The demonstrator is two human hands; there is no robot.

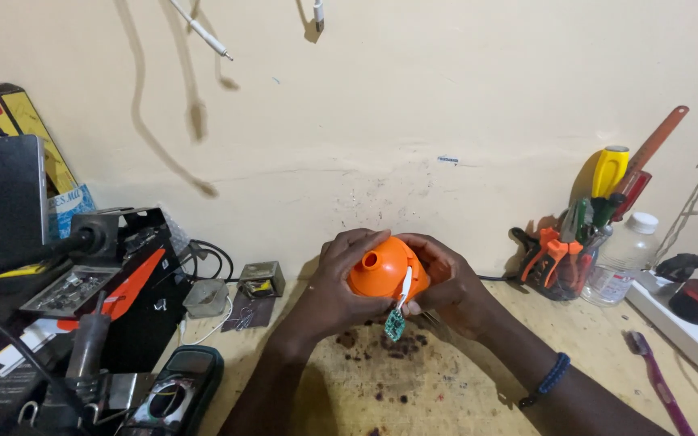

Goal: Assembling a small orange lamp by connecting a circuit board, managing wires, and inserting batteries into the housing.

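Rounded orange housing (383,269) dangles a small green circuit board (394,324).

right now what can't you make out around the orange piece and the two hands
- Head view: the back and underside of the orange piece are covered by the left hand and right hand.
- The small green circuit board hanging on white wires is too small to read its parts.
- The meter is cut off by the bottom edge.
- The purple toothbrush runs off the bottom edge.

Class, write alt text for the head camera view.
Two hands, left hand and right hand, grip an orange plastic shell with a small green circuit board dangling below, over a stained wooden workbench.
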